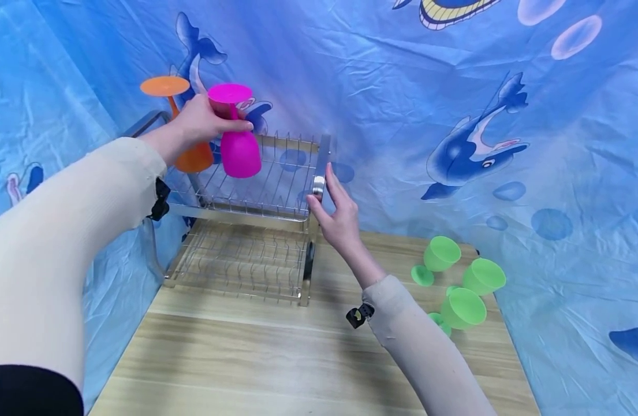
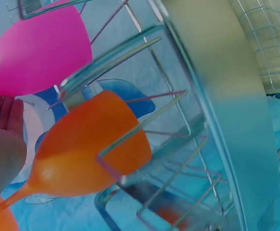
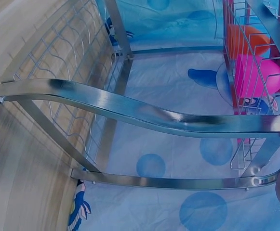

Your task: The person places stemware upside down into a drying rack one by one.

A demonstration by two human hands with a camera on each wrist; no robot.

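In the head view, my left hand [image 1: 201,121] holds a magenta plastic goblet [image 1: 241,155] upside down near its stem, thumb across the front. The goblet is at the upper tier of a two-tier metal dish rack [image 1: 241,216]. Just left of it an orange goblet [image 1: 194,159] stands upside down, partly hidden by my left wrist; the left wrist view shows its bowl [image 2: 91,149] among the rack's wires. My right hand [image 1: 341,216] holds the rack's right side frame, thumb and index finger on either side; only a sliver of it shows in the right wrist view.
Several green goblets [image 1: 464,308] stand upright in a group on the right of the wooden table [image 1: 277,358]. The rack's lower tier [image 1: 241,260] holds no goblets. A blue curtain [image 1: 391,115] with dolphin prints hangs close behind the rack and table.
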